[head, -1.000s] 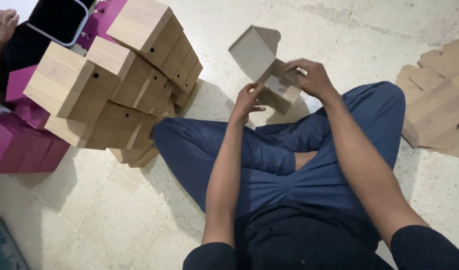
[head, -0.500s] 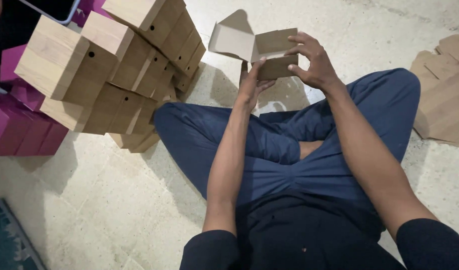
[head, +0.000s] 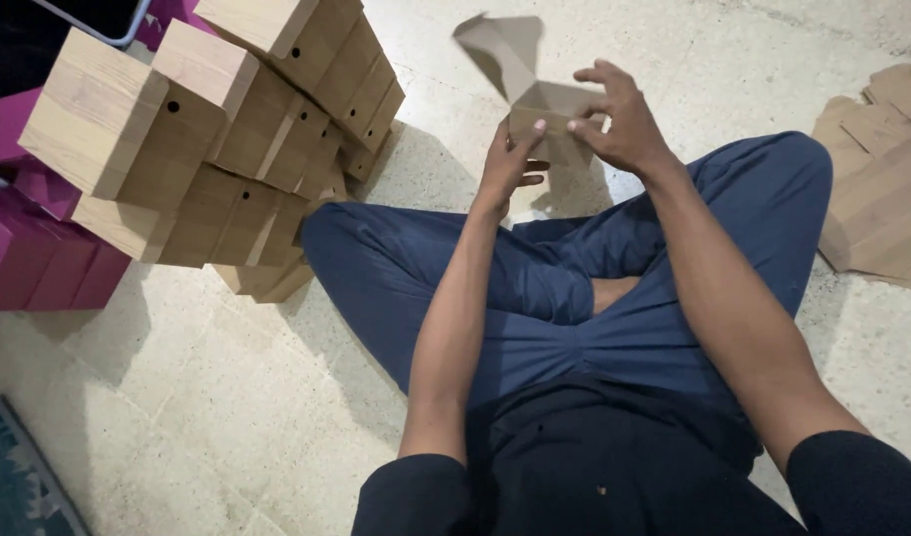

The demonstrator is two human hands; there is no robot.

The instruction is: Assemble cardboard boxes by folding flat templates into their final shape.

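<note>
Above our crossed blue-trousered legs [head: 574,298] we hold a half-folded brown cardboard box [head: 535,84] — left hand [head: 510,164] pinching its lower edge, right hand [head: 619,119] clamped on its side, right of the stacked wood-grain boxes [head: 207,139].

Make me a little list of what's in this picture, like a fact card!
Held thing: brown cardboard box, half folded, one flap up
Left hand: grips the box's lower left
Right hand: grips its right side
Person: sits cross-legged on the pale floor
Left side: stack of wood-look boxes, purple boxes
Right side: flat cardboard sheets
</note>
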